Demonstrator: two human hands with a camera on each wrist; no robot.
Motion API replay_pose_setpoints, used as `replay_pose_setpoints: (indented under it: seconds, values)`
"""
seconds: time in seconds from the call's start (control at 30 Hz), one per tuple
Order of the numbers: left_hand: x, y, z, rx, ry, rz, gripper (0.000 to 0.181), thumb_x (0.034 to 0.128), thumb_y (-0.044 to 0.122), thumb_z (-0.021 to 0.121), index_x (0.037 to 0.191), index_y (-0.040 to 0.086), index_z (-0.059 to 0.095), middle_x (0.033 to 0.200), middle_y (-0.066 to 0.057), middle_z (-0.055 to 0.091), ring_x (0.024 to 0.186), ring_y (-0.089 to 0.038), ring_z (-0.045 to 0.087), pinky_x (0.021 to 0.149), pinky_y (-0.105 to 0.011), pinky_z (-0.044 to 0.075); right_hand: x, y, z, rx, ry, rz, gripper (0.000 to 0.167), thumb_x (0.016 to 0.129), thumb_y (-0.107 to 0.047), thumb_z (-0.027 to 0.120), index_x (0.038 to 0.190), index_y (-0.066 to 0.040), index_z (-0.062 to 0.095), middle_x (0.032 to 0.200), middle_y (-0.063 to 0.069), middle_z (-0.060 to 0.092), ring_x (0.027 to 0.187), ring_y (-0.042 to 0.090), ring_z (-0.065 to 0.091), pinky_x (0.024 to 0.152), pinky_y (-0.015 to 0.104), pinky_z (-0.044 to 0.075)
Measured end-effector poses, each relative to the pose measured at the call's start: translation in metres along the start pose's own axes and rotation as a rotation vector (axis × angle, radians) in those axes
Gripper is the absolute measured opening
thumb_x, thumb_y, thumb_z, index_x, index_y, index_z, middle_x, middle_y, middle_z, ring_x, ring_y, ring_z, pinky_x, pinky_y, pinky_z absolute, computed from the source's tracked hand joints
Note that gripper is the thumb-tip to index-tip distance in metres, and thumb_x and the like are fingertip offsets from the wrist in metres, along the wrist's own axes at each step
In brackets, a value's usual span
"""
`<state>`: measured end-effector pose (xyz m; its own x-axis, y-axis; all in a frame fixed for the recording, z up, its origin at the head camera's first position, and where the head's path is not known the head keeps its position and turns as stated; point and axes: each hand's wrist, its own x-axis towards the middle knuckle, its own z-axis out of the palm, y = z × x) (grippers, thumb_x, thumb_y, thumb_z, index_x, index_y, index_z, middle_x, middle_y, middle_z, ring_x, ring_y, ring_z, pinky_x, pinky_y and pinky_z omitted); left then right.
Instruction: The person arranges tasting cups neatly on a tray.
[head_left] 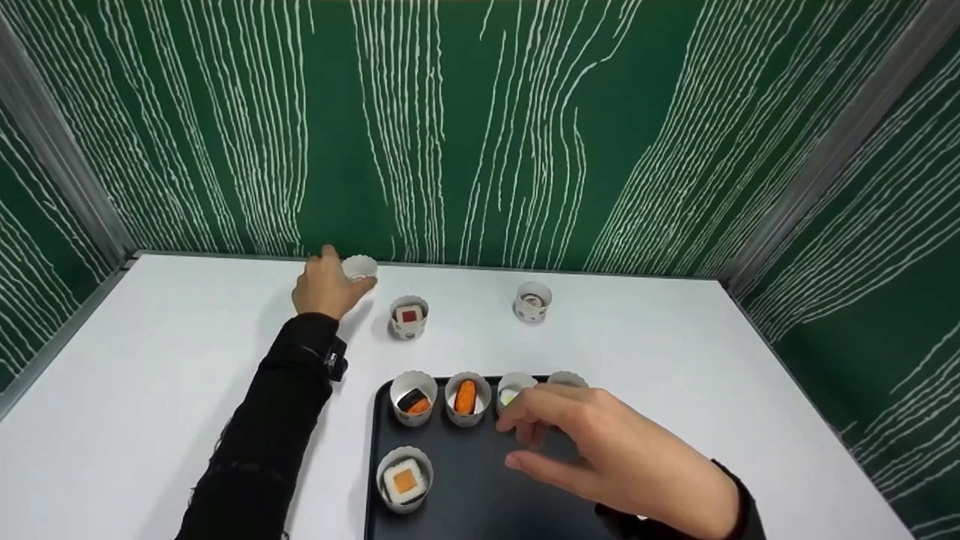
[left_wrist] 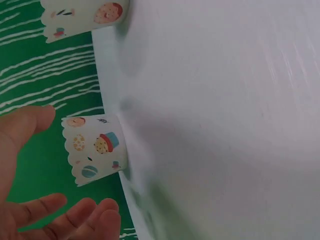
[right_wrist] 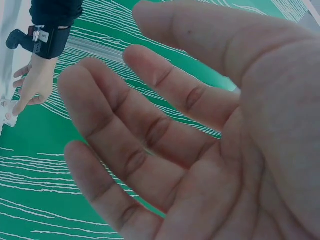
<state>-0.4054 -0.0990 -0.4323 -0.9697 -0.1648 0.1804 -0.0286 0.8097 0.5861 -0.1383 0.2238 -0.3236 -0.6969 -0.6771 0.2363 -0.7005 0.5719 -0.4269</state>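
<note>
At the far left of the table, my left hand [head_left: 328,285] reaches beside a white paper baking cup [head_left: 360,268]. In the left wrist view the thumb and fingers [left_wrist: 42,205] are spread on either side of this printed cup [left_wrist: 97,147], with gaps between. My right hand [head_left: 592,442] hovers above the black tray [head_left: 480,480], fingers loosely bent and holding nothing. It partly hides two cups on the tray's back row, one cup [head_left: 517,382] and another cup [head_left: 568,379]. Also on the tray, cups hold orange-and-black sushi [head_left: 414,401], orange-topped sushi [head_left: 465,397] and a square sushi piece [head_left: 405,481].
Behind the tray, a cup with red-centred sushi [head_left: 409,318] stands near my left hand. Another cup with a roll [head_left: 532,302] stands farther right. The white table [head_left: 637,330] ends at green walls [head_left: 480,150] with white wavy lines.
</note>
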Motion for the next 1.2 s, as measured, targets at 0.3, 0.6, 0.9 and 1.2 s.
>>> replay_pose_setpoints:
  seconds: [0.3,0.6,0.9,1.2]
  values:
    - [0.008,-0.003,0.009,0.02,-0.025,-0.049,0.078,0.0901,0.046,0.081,0.142,-0.006,0.057,0.138,-0.033,0.063,0.124,-0.052,0.066,0.101,-0.065,0.056,0.002,0.002,0.004,-0.007,-0.004,-0.034,0.02,0.104,-0.031,0.073,0.121,-0.02,0.071,0.107,-0.014,0.071,0.095,-0.001,0.066,0.085,0.027,0.059]
    - [0.011,-0.009,0.016,-0.002,-0.024,-0.053,0.069,0.0913,0.04,0.079,0.139,-0.006,0.06,0.135,-0.031,0.067,0.123,-0.05,0.068,0.1,-0.064,0.056,0.003,0.003,0.002,0.009,-0.032,0.013,0.023,0.104,-0.035,0.071,0.123,-0.022,0.071,0.108,-0.015,0.071,0.097,-0.001,0.066,0.087,0.026,0.059]
    - [0.013,-0.011,0.019,-0.01,-0.024,-0.05,0.068,0.0933,0.037,0.075,0.143,-0.006,0.057,0.137,-0.031,0.066,0.125,-0.052,0.066,0.102,-0.066,0.055,0.003,0.005,0.002,0.024,-0.04,0.025,0.022,0.105,-0.036,0.07,0.123,-0.023,0.071,0.109,-0.015,0.071,0.098,-0.001,0.067,0.087,0.026,0.059]
    - [0.012,-0.008,0.018,0.01,-0.034,-0.036,0.067,0.0955,0.041,0.078,0.145,0.0,0.058,0.139,-0.03,0.065,0.127,-0.05,0.066,0.102,-0.065,0.055,0.005,0.005,0.003,0.016,-0.062,0.07,0.025,0.105,-0.039,0.07,0.123,-0.022,0.072,0.109,-0.015,0.071,0.096,-0.001,0.065,0.087,0.028,0.059]
